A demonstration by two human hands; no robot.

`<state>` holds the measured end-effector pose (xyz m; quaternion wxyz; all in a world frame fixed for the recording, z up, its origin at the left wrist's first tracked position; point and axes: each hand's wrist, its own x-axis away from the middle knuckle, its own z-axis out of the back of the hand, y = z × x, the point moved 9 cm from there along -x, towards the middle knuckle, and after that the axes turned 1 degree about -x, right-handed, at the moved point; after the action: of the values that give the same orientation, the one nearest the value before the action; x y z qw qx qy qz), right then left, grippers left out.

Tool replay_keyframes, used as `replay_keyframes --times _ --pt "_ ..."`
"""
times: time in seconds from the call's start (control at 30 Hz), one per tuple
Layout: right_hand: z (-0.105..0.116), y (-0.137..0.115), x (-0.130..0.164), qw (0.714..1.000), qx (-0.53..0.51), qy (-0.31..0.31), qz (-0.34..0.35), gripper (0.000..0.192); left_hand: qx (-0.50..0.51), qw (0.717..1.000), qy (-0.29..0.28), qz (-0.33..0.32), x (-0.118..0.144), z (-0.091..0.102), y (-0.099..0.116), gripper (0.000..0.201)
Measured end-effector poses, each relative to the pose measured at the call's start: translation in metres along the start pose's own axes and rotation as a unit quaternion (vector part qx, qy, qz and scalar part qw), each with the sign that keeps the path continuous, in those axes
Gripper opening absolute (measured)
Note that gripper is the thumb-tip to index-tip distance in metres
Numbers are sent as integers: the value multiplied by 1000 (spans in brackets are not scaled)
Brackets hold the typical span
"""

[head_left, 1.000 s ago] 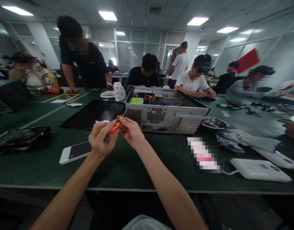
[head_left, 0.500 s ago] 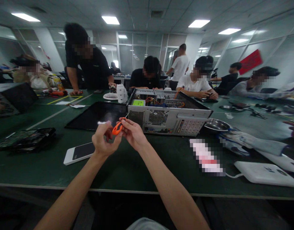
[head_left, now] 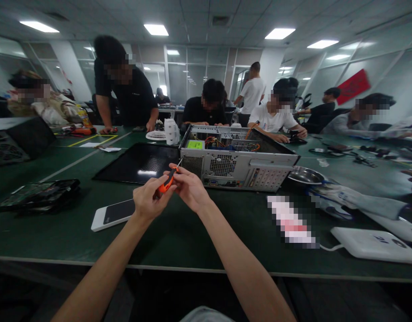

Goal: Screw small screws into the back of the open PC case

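Green table (head_left: pixel 179 232): left hand (head_left: pixel 148 201) now closed on screwdriver (head_left: pixel 167 182) w/ right hand (head_left: pixel 189 188).

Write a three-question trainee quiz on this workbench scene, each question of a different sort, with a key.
1. True or false: both the left hand and the right hand are on the orange-handled screwdriver.
2. Multiple choice: what lies on the green table just left of the left hand? A) white phone B) metal bowl C) white fan
3. Fill in: the open computer case has its side panel off, and a black ____ lies flat to its left.

Key: 1 true; 2 A; 3 panel.
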<state>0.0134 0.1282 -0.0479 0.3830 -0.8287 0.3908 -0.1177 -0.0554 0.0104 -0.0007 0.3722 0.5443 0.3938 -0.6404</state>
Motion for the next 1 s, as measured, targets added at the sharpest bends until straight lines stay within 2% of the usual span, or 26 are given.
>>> replay_keyframes --times 0.13,0.3,0.4,0.5,0.6,0.7,0.8,0.9,1.0 --pt "4 -1 -2 1000 -5 19 10 29 23 1000 -6 -8 1 1 0 48" --pt "7 -3 -3 999 -5 29 25 30 -20 999 -37 -13 1 -4 2 36" --pt "7 -2 -1 999 0 29 23 26 -22 999 -17 -22 -1 -1 5 33" --pt "1 2 1 1000 -5 0 -4 21 -26 999 9 -33 -2 2 6 30" --pt "-4 3 3 999 -2 -28 -23 28 -20 999 17 -26 -1 2 4 27" --pt "-3 -1 2 1000 4 -23 -10 30 5 1000 3 3 0 0 0 36" --pt "-1 -3 1 1000 -7 -12 6 29 16 1000 -23 4 -1 -3 3 48" --pt "1 -3 0 1000 -12 -6 16 31 10 999 -38 -11 -2 -4 8 43" --pt "3 -1 -3 1000 -9 5 20 34 3 1000 -22 -17 -2 -1 8 45"
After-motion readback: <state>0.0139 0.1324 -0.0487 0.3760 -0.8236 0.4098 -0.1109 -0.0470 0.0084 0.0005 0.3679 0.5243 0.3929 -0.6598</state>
